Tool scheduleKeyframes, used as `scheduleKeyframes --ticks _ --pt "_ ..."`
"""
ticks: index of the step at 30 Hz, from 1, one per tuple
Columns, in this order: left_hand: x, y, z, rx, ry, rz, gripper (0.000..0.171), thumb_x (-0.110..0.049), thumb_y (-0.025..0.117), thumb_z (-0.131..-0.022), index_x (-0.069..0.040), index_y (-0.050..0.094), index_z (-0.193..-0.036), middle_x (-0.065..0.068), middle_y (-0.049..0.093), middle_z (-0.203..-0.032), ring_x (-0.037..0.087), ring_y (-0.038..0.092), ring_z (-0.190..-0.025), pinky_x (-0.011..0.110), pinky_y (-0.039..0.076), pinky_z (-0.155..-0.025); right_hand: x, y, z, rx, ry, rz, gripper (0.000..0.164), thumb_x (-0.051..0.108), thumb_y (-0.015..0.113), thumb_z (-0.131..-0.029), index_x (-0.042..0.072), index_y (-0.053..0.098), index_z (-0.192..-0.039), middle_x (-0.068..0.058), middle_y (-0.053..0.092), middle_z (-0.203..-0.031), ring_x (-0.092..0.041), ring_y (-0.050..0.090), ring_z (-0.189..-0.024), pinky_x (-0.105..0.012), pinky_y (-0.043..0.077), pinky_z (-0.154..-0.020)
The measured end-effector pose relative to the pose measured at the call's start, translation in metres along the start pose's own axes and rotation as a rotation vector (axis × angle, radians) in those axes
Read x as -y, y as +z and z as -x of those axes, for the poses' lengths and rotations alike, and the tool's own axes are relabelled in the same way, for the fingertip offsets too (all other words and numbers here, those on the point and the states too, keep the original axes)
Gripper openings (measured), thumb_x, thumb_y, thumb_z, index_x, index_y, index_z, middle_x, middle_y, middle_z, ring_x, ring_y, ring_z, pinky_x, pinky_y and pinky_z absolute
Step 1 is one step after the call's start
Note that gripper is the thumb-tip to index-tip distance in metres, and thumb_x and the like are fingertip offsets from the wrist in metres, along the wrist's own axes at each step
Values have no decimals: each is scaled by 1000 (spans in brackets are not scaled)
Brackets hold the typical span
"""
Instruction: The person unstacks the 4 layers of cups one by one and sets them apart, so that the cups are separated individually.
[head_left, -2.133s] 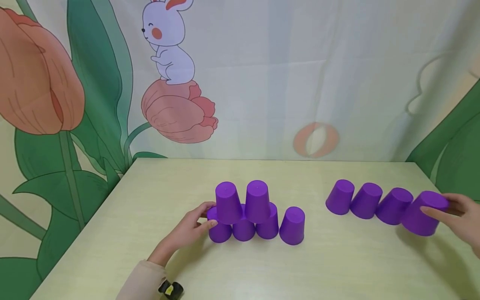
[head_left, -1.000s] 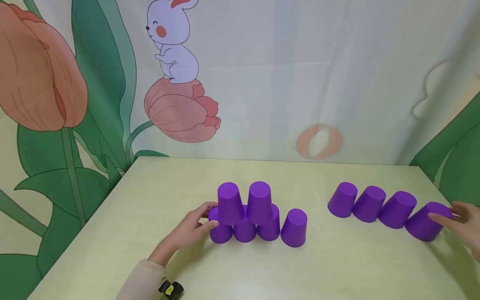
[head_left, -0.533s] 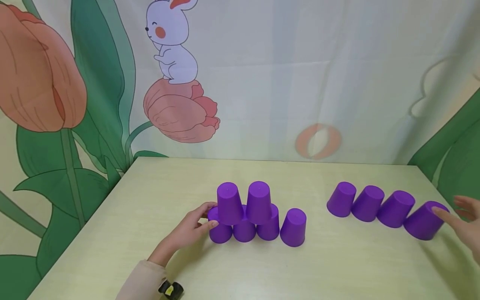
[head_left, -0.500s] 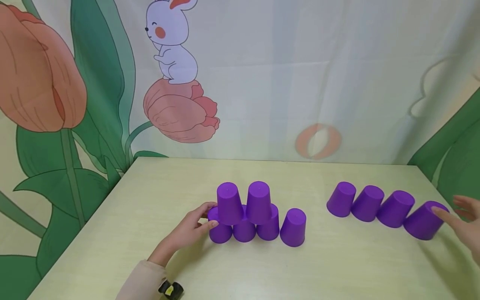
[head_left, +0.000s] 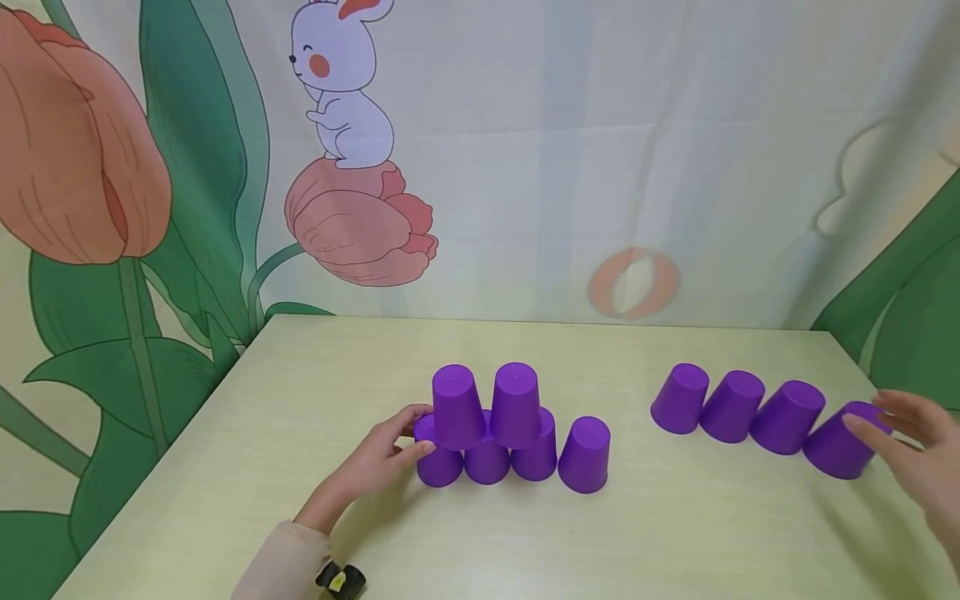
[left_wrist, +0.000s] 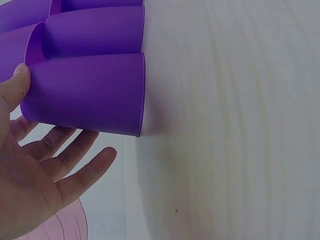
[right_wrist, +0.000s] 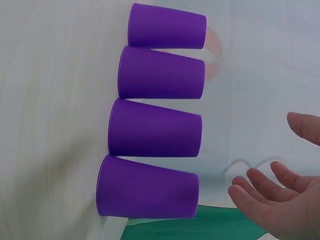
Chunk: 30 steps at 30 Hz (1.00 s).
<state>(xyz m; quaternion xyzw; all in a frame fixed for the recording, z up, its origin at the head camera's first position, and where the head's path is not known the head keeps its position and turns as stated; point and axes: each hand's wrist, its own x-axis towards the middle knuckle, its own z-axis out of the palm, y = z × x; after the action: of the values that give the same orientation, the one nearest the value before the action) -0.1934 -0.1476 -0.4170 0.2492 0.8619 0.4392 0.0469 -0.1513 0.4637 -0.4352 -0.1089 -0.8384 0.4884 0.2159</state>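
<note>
In the head view my left hand [head_left: 392, 450] holds the leftmost purple cup [head_left: 440, 468] of the bottom row, thumb on one side and fingers on the other. The left wrist view shows the thumb at this cup's [left_wrist: 85, 95] narrow end. Two purple cups, an upper left one [head_left: 459, 408] and an upper right one [head_left: 516, 407], stand upside down on that row. The row's rightmost cup [head_left: 584, 457] has nothing on it. My right hand [head_left: 918, 454] is beside the last cup [head_left: 840, 446] of a second row. The right wrist view shows the fingers [right_wrist: 265, 192] apart from it.
The second row, several upside-down purple cups such as the far one [head_left: 680, 400], runs slantwise across the right of the table [head_left: 637, 542]. A curtain [head_left: 487, 167] printed with a rabbit and tulips hangs behind. A black object [head_left: 341, 580] is at the left sleeve.
My right hand has set the last cup down at the end of the right row, let go of it and lifted slightly away. The left hand and its cups stay put.
</note>
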Motion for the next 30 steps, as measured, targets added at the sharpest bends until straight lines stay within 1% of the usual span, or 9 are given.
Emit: scheduleKeyframes --ticks 4,6,8,10,13,16,17,23,30 --pt "-1 0 0 2 19 7 39 -19 55 -92 -8 44 -128 11 58 -111 31 53 -102 40 46 -76 75 12 33 36 -36 -21 39 12 64 -85 38 48 -109 33 47 -94 16 44 -84 -2 32 -66" --pt "-3 0 1 2 16 6 40 -17 55 -92 -8 43 -128 11 58 -112 31 53 -102 40 46 -75 96 16 41 51 -51 -8 38 12 64 -85 41 46 -105 35 47 -93 17 45 -82 -2 32 -66" --pt "-6 0 1 0 8 2 40 -16 55 -92 -7 43 -129 12 57 -112 31 53 -103 41 46 -76 108 20 47 73 -48 21 35 16 64 -86 38 48 -108 36 45 -92 18 44 -81 -2 35 -65" --pt "-12 -1 2 -1 2 2 39 -12 54 -92 -4 43 -128 14 57 -112 33 53 -102 42 45 -76 114 23 49 100 -44 49 35 20 65 -85 35 49 -113 36 45 -93 19 45 -81 -3 38 -63" --pt "-26 -4 5 1 -2 4 38 -8 54 -91 -1 43 -127 16 57 -110 35 52 -101 43 45 -76 117 28 51 132 -44 82 42 25 66 -84 26 50 -122 34 45 -95 18 45 -81 -5 40 -62" --pt "-39 -7 7 7 -5 5 36 -5 54 -91 1 44 -125 17 57 -108 36 52 -101 42 45 -76 121 35 52 151 -65 99 45 27 67 -84 20 50 -124 32 46 -97 18 46 -83 -5 40 -64" --pt "-41 -8 7 10 -6 3 36 -5 54 -91 2 44 -125 17 58 -108 36 53 -101 42 45 -76 123 37 53 155 -78 101 47 27 67 -84 16 49 -126 31 47 -98 18 46 -83 -5 40 -65" --pt "-45 -9 8 10 -4 6 36 -5 54 -91 1 44 -124 17 58 -108 36 53 -101 42 45 -75 136 52 55 196 -170 87 53 22 66 -85 4 45 -130 27 47 -104 16 48 -88 -5 41 -69" --pt "-42 -8 8 9 -7 5 36 -6 54 -91 1 44 -125 17 58 -109 36 53 -101 42 45 -75 150 69 59 268 -256 57 49 16 65 -85 3 45 -128 26 49 -107 15 49 -92 -7 42 -71"
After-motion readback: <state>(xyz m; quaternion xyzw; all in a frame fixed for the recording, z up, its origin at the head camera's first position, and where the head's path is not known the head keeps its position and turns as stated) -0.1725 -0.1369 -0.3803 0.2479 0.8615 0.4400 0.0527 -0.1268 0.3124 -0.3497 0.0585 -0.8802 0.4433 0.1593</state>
